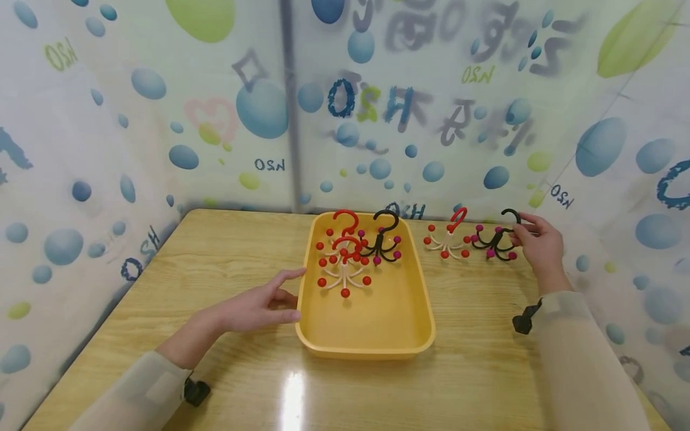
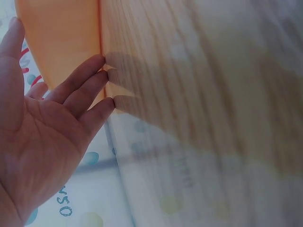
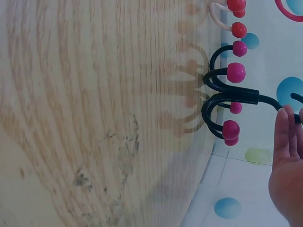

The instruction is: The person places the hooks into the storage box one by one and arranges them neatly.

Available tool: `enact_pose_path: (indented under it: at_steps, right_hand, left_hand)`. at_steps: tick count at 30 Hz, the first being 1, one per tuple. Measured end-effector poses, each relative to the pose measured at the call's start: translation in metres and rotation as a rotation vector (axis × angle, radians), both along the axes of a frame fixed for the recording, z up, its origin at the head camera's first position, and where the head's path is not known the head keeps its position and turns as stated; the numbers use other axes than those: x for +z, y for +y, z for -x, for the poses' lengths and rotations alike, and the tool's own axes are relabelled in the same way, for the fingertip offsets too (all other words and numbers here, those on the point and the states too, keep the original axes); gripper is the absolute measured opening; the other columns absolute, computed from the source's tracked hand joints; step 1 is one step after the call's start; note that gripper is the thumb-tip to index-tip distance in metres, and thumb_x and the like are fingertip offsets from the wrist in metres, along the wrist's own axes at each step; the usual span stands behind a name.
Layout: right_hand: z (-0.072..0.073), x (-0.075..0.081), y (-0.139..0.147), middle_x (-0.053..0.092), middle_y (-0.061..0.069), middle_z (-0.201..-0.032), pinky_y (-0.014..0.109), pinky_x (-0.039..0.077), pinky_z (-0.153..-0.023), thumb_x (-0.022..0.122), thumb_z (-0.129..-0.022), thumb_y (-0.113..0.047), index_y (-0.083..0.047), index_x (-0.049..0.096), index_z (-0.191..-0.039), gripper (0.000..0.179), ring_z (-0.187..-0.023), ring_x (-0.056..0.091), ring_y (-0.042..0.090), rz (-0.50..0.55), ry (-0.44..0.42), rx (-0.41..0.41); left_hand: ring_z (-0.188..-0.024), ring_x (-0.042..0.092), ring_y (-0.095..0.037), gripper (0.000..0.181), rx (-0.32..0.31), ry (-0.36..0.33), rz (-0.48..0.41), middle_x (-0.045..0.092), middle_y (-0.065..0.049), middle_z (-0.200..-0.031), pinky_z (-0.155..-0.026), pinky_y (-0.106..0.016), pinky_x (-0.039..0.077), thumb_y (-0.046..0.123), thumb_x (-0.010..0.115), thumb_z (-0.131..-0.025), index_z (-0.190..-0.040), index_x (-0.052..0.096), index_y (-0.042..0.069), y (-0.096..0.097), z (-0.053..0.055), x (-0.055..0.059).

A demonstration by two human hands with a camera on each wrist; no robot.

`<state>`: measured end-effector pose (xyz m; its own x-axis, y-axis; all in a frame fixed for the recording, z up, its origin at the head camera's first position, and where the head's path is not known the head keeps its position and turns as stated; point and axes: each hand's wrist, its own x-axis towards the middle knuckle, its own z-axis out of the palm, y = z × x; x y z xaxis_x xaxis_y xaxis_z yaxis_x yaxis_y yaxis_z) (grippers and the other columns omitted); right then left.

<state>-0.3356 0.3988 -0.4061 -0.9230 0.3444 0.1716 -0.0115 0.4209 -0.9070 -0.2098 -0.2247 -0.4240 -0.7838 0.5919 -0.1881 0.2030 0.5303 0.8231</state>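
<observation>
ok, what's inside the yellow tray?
In the tray: a pink-knobbed black hanger, a front red-and-white hanger and a rear red-and-white hanger. The front one overlaps the rear one, hiding part of it.

Head view from above, angled forward and down, close wrist views, table (image 1: 474, 359) shared

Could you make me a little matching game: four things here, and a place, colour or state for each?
1. Left hand
2. Right hand
3. Tray
4. Red-hooked multi-arm hanger outside the tray

A. Yellow
B. Between the tray and the held black multi-arm hanger
C. Pinching a black hook
D. At the tray's left side

Pairs: 1-D, 2-C, 3-A, 4-B
</observation>
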Motion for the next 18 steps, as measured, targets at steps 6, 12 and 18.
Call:
enact_pose_path:
  at_steps: [6, 12, 18]
  right_hand:
    - [-0.004, 0.0, 0.002, 0.067, -0.022, -0.096, 0.011, 0.059, -0.076, 0.065, -0.112, -0.023, -0.003, 0.06, -0.147, 0.041, -0.078, 0.071, -0.008, -0.003, -0.021, -0.024]
    - [-0.019, 0.001, 0.005, 0.064, -0.019, -0.099, 0.008, 0.057, -0.076, 0.062, -0.113, -0.027, -0.005, 0.059, -0.147, 0.04, -0.081, 0.071, -0.008, -0.036, -0.011, -0.003]
    - [-0.035, 0.001, 0.01, 0.068, -0.024, -0.095, 0.009, 0.057, -0.073, 0.064, -0.112, -0.02, -0.016, 0.065, -0.135, 0.023, -0.078, 0.072, -0.01, 0.008, 0.034, 0.058]
  left_hand:
    - [-0.14, 0.066, -0.036, 0.09, 0.006, -0.003, 0.005, 0.066, -0.021, -0.152, -0.119, -0.062, 0.048, 0.046, 0.072, -0.107, -0.175, 0.016, 0.03, 0.001, 0.0, -0.001]
    - [-0.14, 0.067, -0.036, 0.089, 0.012, 0.006, 0.016, 0.067, -0.019, -0.152, -0.119, -0.063, 0.048, 0.048, 0.072, -0.107, -0.175, 0.017, 0.032, 0.0, 0.0, -0.003]
    - [-0.14, 0.067, -0.036, 0.088, 0.001, 0.021, 0.012, 0.067, -0.019, -0.152, -0.118, -0.062, 0.048, 0.046, 0.072, -0.107, -0.174, 0.016, 0.031, -0.001, 0.0, -0.002]
